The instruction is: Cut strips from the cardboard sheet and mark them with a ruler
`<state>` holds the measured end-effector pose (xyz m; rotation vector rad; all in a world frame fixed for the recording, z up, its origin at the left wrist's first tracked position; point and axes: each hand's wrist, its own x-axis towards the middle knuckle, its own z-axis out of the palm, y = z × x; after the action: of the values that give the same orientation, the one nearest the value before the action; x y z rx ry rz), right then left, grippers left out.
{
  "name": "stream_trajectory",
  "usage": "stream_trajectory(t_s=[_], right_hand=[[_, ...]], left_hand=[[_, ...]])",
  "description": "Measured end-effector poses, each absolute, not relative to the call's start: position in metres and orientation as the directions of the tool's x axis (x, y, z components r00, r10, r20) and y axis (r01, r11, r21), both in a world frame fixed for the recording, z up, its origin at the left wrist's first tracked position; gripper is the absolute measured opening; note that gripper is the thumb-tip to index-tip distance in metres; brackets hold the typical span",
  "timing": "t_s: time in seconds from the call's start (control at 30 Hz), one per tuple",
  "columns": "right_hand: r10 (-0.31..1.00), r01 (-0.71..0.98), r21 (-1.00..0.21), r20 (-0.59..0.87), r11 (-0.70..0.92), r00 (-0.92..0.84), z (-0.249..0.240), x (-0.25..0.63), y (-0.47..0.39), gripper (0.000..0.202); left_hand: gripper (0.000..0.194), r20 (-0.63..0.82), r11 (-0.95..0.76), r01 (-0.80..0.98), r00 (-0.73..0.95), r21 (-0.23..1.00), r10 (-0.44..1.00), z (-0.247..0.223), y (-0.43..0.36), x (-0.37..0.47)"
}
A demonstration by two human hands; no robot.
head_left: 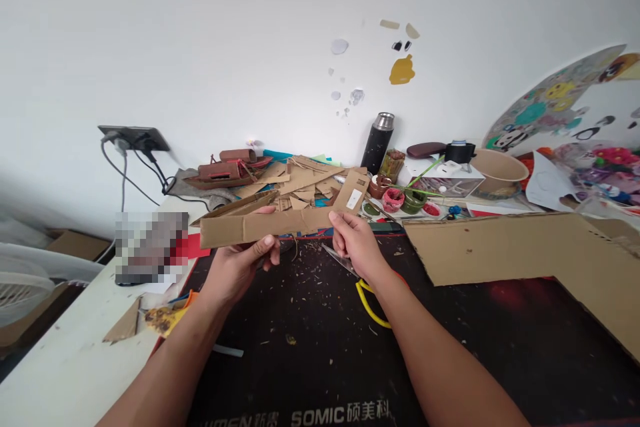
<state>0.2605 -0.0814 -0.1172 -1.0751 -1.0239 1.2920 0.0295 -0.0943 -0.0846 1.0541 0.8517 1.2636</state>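
A long, narrow cardboard strip (285, 222) is held up between my two hands, above the black mat. My left hand (253, 250) grips it from below near its left half, with the thumb in front and fingers behind. At the strip's right end, my right hand (353, 240) pinches it between thumb and fingers. Scissors with yellow handles (369, 307) lie on the mat under my right wrist, partly covered by it. Behind the strip is a heap of cut cardboard scraps (310, 177).
A large cardboard sheet (480, 250) lies at the right of the black mat (300, 373). Farther back stand a model boat (220, 173), a black thermos (377, 147) and open paint pots (393, 199). Crumbs dot the mat. A pixelated object (153, 247) lies at left.
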Motion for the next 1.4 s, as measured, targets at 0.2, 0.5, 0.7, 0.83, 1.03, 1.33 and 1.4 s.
stream_trajectory(t_s=[0.2,0.5,0.7,0.83,1.03,1.33,1.4], right_hand=[[0.999,-0.244,-0.970,-0.028,-0.019,0.035,-0.119,0.258,-0.082,0.060],[0.991,-0.215,-0.975,0.027,0.055,0.127,-0.116,0.263,-0.080,0.062],[0.997,-0.223,-0.974,0.016,0.032,0.074,-0.119,0.263,-0.079,0.063],[0.997,-0.268,-0.962,0.022,0.042,0.074,-0.119,0.261,-0.078,0.065],[0.998,-0.302,-0.953,0.003,0.024,0.069,-0.120,0.258,-0.078,0.065],[0.994,-0.256,-0.966,0.000,0.029,0.114,-0.120,0.262,-0.078,0.067],[0.994,-0.252,-0.967,0.006,0.032,0.106,-0.120,0.261,-0.078,0.067]], left_hand=[[0.056,0.027,0.032,-0.337,0.168,0.941,0.985,-0.086,-0.095,0.034],[0.045,-0.039,-0.007,-0.424,-0.098,0.906,0.994,-0.091,-0.079,0.023],[0.038,-0.040,-0.031,-0.443,-0.151,0.896,0.988,-0.096,-0.076,0.021],[0.036,-0.049,-0.035,-0.479,-0.163,0.877,0.985,-0.097,-0.073,0.020],[0.036,-0.059,-0.037,-0.515,-0.169,0.856,0.984,-0.096,-0.072,0.023],[0.047,-0.053,-0.012,-0.448,-0.131,0.894,0.990,-0.100,-0.077,0.027],[0.048,-0.060,-0.006,-0.441,-0.137,0.898,0.989,-0.102,-0.075,0.026]])
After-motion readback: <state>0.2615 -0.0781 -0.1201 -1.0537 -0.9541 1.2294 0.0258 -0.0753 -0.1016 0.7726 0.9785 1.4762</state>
